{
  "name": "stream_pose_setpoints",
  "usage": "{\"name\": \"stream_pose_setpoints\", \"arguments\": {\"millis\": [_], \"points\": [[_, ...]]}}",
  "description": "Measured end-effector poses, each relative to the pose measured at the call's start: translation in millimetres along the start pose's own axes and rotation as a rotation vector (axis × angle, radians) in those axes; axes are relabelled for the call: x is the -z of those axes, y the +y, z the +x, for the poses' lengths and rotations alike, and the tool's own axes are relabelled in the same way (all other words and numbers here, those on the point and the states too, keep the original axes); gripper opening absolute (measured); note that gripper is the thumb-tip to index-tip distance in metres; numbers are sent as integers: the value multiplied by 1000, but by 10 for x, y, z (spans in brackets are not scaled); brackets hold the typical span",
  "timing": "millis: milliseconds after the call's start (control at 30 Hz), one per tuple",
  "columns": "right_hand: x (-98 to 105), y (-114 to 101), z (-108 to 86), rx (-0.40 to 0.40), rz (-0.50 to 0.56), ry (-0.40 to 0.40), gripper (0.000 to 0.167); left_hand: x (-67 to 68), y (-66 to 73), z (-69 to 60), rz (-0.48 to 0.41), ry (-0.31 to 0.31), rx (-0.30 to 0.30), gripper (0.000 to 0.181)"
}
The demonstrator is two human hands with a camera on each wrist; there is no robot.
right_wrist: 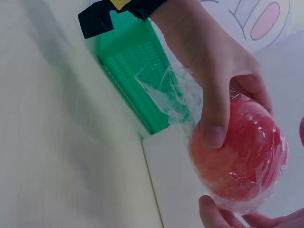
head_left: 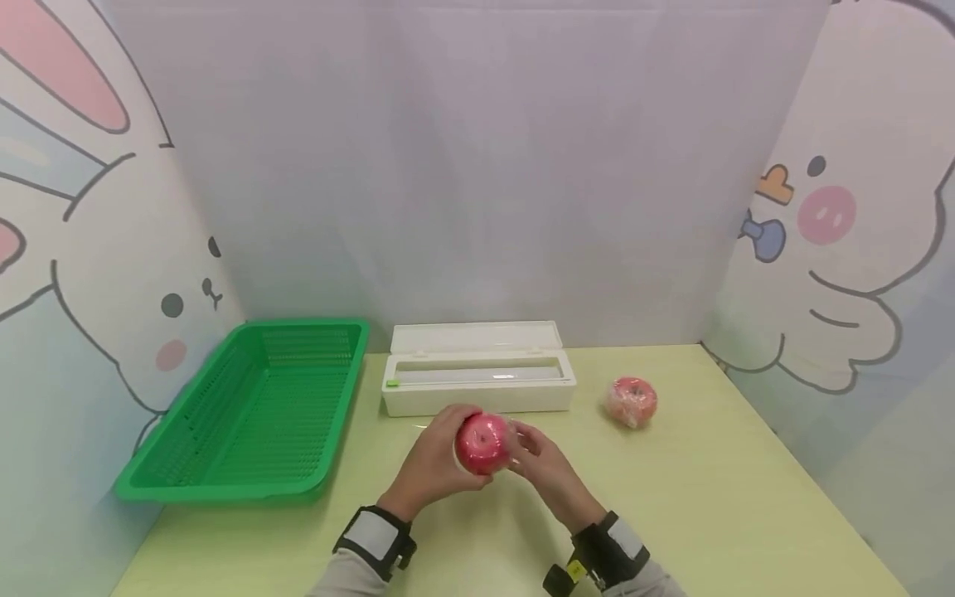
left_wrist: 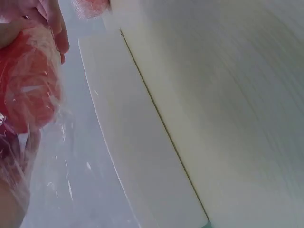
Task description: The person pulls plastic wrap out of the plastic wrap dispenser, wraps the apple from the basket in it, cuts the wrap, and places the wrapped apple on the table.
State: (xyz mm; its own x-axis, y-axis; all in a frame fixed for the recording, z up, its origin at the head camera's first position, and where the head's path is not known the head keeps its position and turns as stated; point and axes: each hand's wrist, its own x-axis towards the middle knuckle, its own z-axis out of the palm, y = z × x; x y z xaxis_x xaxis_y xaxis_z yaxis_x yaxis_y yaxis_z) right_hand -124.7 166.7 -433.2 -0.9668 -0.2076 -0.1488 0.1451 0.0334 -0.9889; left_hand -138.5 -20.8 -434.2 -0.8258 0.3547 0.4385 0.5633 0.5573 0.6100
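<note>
A red apple [head_left: 481, 444] is held in my left hand [head_left: 436, 466], whose thumb lies along it in the right wrist view. Clear plastic film [right_wrist: 178, 95] covers much of the apple, and a loose, crinkled part sticks out beside my left hand. At the apple's right side, my right hand [head_left: 548, 474] pinches the film with bent fingers. Just behind both hands stands a white cling film dispenser [head_left: 477, 401], its lid [head_left: 477, 335] raised and a film roll inside.
Another film-wrapped apple [head_left: 632, 402] sits on the yellow table [head_left: 716, 489] to the right of the dispenser. A green plastic basket [head_left: 328, 431] stands at the left. Walls with cartoon figures enclose the table's back and sides.
</note>
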Motion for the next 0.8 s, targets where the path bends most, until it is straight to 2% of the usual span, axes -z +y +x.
{"name": "stream_pose_setpoints", "arguments": {"millis": [100,200,300,467,633,700,800], "points": [[-34,-31,-42,-20,-93,-30,67,9,-3,-37,40,-23,-54,80],[-63,-28,-65,-32,-127,-49,68,14,20,-69,99,-28,-127,79],[-76,-2,-67,-42,-118,-54,64,35,56,-80,137,-22,-182,79],[-88,39,-42,-70,-59,-6,63,66,73,-85,171,15,-216,82],[-85,19,-19,-95,29,127,70,57,68,-102,215,123,-260,87],[-67,9,-1,-107,64,178,74,28,56,-126,225,201,-266,83],[-32,-3,39,-121,110,232,81,-39,45,-181,229,331,-217,68]]}}
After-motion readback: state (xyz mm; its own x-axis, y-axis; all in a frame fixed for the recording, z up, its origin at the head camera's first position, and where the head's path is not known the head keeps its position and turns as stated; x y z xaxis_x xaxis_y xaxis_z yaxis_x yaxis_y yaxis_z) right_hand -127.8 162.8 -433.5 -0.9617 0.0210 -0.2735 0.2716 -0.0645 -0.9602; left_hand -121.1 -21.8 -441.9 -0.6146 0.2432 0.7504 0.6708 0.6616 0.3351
